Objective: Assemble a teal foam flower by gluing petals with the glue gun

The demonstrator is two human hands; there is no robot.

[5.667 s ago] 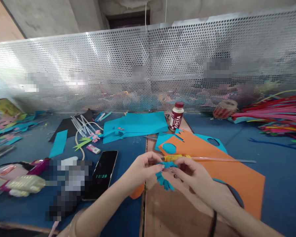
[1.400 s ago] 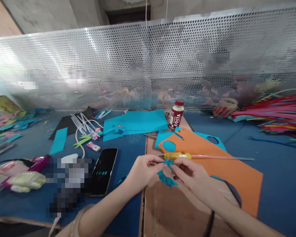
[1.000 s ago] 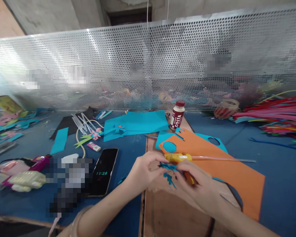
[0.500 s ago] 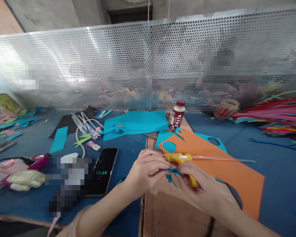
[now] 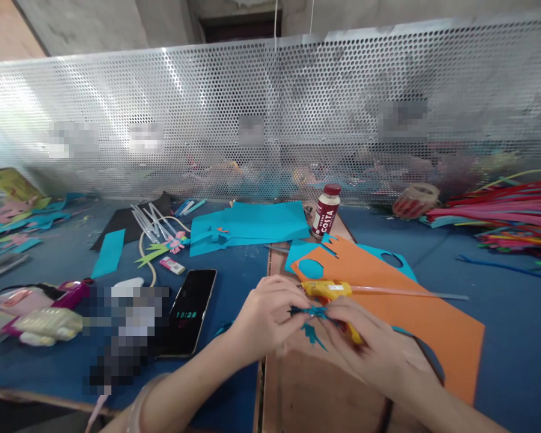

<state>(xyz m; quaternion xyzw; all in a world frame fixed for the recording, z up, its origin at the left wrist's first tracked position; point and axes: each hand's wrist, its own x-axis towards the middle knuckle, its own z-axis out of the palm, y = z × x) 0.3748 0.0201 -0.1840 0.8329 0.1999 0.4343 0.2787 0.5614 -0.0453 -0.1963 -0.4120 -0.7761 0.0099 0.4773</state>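
Between my two hands is a small blue paper cut-out (image 5: pixel 314 311) with jagged, fringed edges; a pointed strip of it hangs below the fingers. My left hand (image 5: pixel 270 313) pinches its left side with thumb and fingers. On its right side, my right hand (image 5: pixel 365 337) pinches it too. Just behind the hands lies a yellow glue gun (image 5: pixel 327 289) with a long clear glue stick (image 5: pixel 401 291) in its back end; my right hand hides part of its handle. Under the gun is an orange sheet (image 5: pixel 433 325) with cut edges.
A red-capped Costa bottle (image 5: pixel 326 211) stands behind the orange sheet. Blue sheets (image 5: pixel 265 224), a phone (image 5: pixel 192 313), an eraser (image 5: pixel 172 265) and glue sticks (image 5: pixel 151 222) lie to the left. Pipe cleaners (image 5: pixel 509 207) and a tape roll (image 5: pixel 415 200) are at right. A perforated metal panel (image 5: pixel 270 84) closes the back.
The blue paper piece has turned between my fingers: its dark fringed end now shows at my left fingertips, and the hanging strip has shifted. Both hands stay in nearly the same place.
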